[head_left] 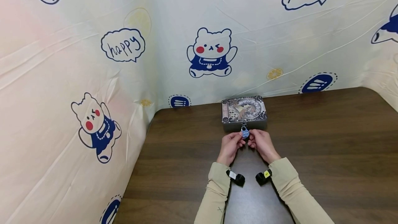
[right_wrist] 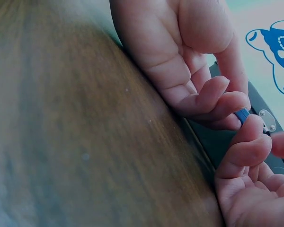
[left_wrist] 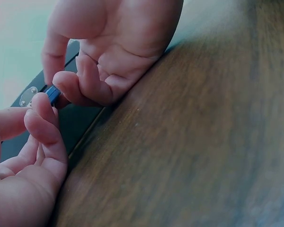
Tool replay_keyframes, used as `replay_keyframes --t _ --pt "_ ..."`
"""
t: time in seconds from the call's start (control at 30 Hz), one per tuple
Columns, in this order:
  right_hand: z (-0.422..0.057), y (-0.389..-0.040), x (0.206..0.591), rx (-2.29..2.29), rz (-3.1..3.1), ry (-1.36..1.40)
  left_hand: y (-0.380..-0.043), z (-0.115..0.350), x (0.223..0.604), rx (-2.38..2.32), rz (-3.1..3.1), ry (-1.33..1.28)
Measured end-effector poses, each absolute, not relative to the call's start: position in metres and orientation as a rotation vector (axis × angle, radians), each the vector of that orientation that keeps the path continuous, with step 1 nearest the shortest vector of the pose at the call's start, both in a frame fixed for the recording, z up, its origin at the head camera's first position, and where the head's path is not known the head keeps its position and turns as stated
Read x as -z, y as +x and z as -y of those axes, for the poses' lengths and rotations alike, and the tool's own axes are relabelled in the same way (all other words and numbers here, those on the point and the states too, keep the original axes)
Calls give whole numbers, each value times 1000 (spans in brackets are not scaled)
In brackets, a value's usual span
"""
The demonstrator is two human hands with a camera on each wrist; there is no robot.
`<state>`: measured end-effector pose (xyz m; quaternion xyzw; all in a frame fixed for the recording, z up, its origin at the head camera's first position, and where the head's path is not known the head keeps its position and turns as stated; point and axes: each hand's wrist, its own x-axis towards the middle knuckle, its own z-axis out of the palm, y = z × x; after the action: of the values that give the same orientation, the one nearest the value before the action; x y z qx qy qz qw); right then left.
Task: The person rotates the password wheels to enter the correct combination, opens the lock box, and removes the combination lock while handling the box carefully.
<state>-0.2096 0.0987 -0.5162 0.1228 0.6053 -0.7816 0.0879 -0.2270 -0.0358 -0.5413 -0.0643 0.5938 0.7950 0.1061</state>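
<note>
A small blue padlock [head_left: 245, 133] with pale marks on its face hangs at the front clasp of a dark decorated box [head_left: 244, 113]. My left hand [head_left: 230, 145] pinches it from the left with thumb and curled fingers. From the other side my right hand [head_left: 262, 143] grips its right edge. In the left wrist view only a blue sliver of the padlock [left_wrist: 52, 94] shows between the fingertips, and the right wrist view likewise gives just a narrow side of the padlock [right_wrist: 242, 115]. Fingers hide most of its body there. A riveted metal plate [right_wrist: 267, 120] sits on the box front.
The box stands at the back edge of a brown wooden table [head_left: 174, 168]. Behind and to the left hangs a pale curtain [head_left: 168, 44] printed with bears. Each wrist carries a small black camera, one on the left [head_left: 239, 179], one on the right [head_left: 262, 179].
</note>
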Motion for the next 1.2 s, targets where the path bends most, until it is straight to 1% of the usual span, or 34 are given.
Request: replay_keyframes --t 0.37,0.63,0.93,1.2 --pt "-101 -212 517 2344 -1693 409 -228 36 542 -2340 -1749 -176" --pt "-103 -211 517 2347 -1663 385 -227 36 541 -2335 -1746 -180" --pt "-101 -212 519 2288 -1760 384 -226 37 540 -2335 -1753 -175" --pt "-100 -211 522 2258 -1876 322 -227 37 540 -2325 -1761 -175"
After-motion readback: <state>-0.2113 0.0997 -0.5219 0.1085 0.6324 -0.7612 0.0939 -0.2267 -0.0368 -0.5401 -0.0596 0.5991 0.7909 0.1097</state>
